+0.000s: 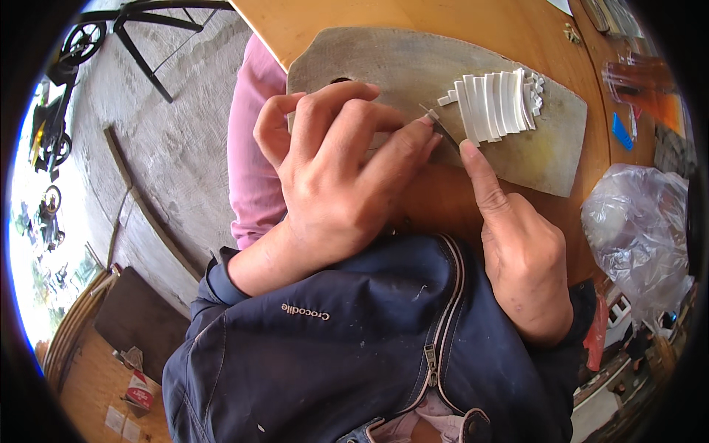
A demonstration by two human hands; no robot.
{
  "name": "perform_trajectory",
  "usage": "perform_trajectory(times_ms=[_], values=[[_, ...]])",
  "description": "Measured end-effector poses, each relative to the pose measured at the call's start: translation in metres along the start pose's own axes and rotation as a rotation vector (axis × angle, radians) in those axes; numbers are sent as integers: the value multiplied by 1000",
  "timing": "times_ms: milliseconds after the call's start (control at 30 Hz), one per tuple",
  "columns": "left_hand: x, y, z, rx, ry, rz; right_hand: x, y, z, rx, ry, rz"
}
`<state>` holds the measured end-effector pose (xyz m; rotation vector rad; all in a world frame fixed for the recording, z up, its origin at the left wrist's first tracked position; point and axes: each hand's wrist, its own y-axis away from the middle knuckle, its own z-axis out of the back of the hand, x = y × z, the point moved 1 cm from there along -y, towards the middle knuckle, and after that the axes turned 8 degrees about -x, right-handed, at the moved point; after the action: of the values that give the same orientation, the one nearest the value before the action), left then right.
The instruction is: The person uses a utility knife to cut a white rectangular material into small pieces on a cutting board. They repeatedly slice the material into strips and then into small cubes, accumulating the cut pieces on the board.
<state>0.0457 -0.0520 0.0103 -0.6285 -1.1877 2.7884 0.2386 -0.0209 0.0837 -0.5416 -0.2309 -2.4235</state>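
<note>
My left hand (332, 170) is over a worn grey board (384, 55), its index fingertip and thumb at a small pale piece (430, 113) beside a narrow dark blade (449, 139). My right hand (517, 251) grips the blade, index finger stretched along it and the other fingers curled out of sight. Thin white strips (487, 103) lie in an overlapping row on the board's right, with several tiny white bits (538, 96) at their end.
The board rests on a wooden table (281, 18). To the right are a crumpled plastic bag (631, 244), a blue object (622, 131) and an amber container (639, 96). Pink-clad legs (251, 177) show at left, with concrete floor (177, 155) and parked bikes (55, 148) beyond.
</note>
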Motion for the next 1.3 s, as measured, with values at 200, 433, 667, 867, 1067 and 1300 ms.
perform_trajectory(times_ms=[200,433,667,867,1067,1300], values=[[-5,-1,10,58,-57,-6,-10,4,8,17,-20,-18],[-2,3,11,56,-23,15,-6,2,5,41,-63,17],[-1,4,10,46,-16,19,-9,4,-7,-64,-51,87],[-1,4,10,49,-18,15,-1,6,-14,-71,97,66],[-2,3,15,78,-27,10,-10,7,-9,-61,-25,70],[-3,6,15,84,-13,51,-11,3,-4,-97,-125,68]])
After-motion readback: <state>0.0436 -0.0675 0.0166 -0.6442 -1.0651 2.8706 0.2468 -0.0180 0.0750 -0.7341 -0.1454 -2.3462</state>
